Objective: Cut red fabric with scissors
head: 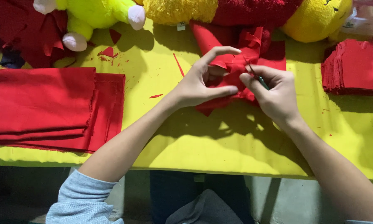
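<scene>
The left hand [199, 83] pinches a crumpled red fabric piece [236, 66], and the right hand [273, 93] grips a thin dark tool [259, 79] against it, above the yellow table [153, 70]. Folded red cloth [49, 108] lies left, a red stack [354, 66] right, plush toys [95, 16] behind.

A small white tag [181, 26] hangs from the yellow plush toy [182, 9] at the table's far edge; its print is unreadable.

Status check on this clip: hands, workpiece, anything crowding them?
Left hand pinching the small red fabric piece. Right hand gripping a thin dark tool at it. Folded red cloth stack lies apart, left.
</scene>
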